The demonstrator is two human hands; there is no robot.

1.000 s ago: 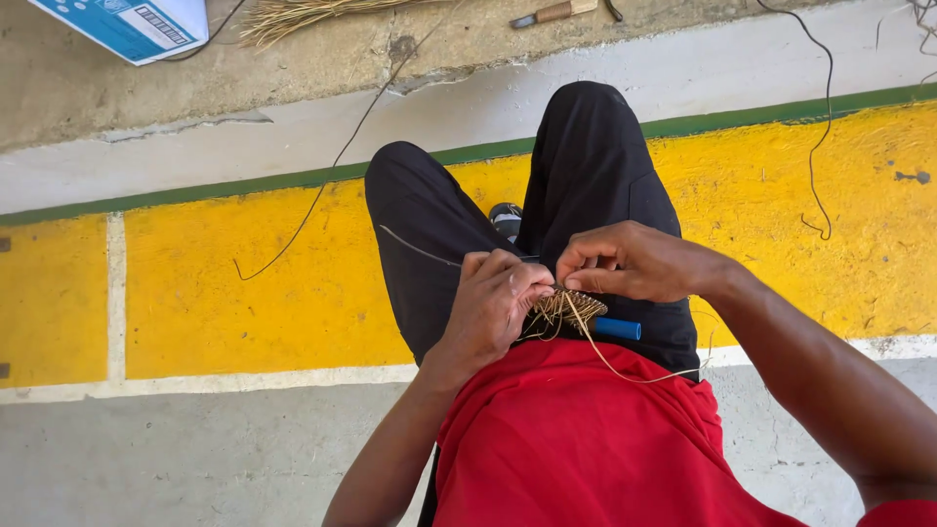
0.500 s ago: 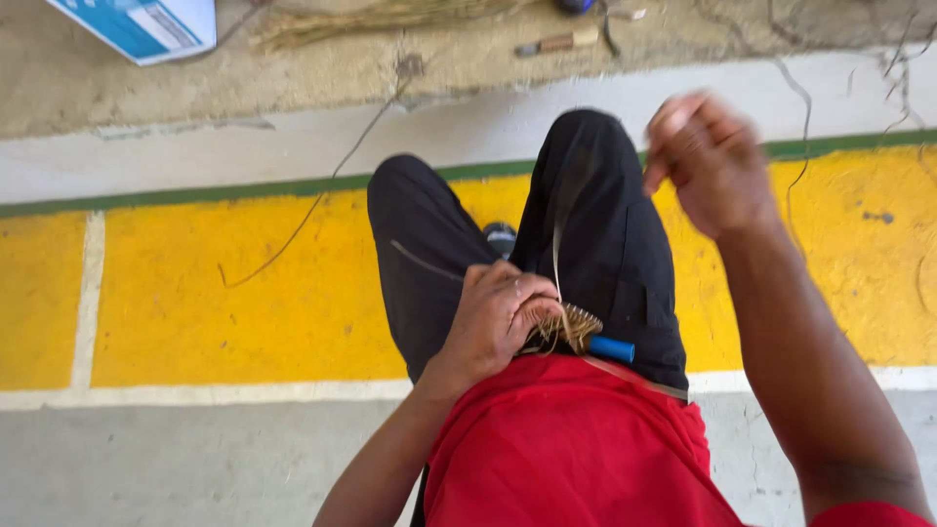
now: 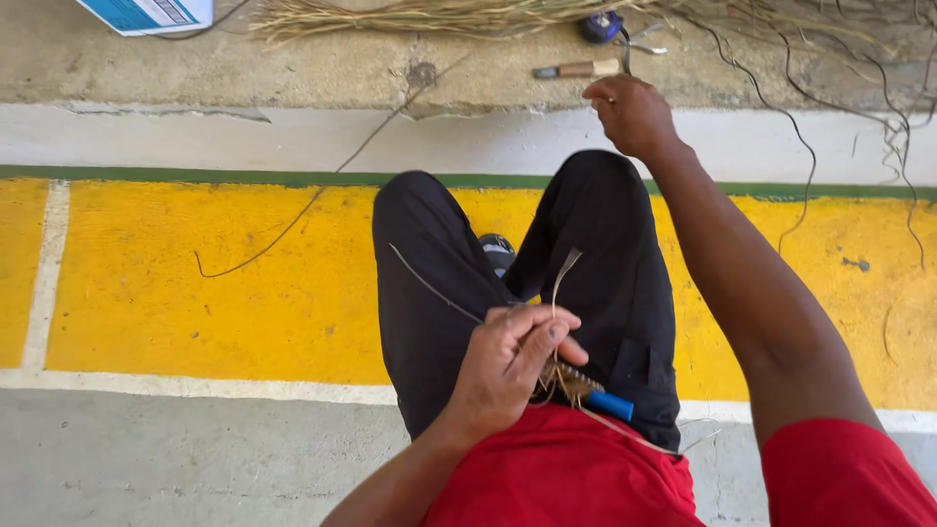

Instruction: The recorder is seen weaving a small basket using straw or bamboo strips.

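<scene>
**Ana:** Head view, looking straight down. Left hand sits in the lap, fingers curled and pinching a small woven fibre piece, with one pale strand rising from it. A blue-handled tool lies just beside it on the black trousers.

**Ben:** And the right hand?

**Ana:** Stretched far out over the knee, fingers closed together; whether it grips a strand, I cannot tell.

**Ben:** Around them?

**Ana:** Yellow painted band under the legs. On the far concrete ledge, a bundle of dry straw, a wooden-handled knife and a blue-and-white box at far left. Thin dark wires trail down on the right.
</scene>
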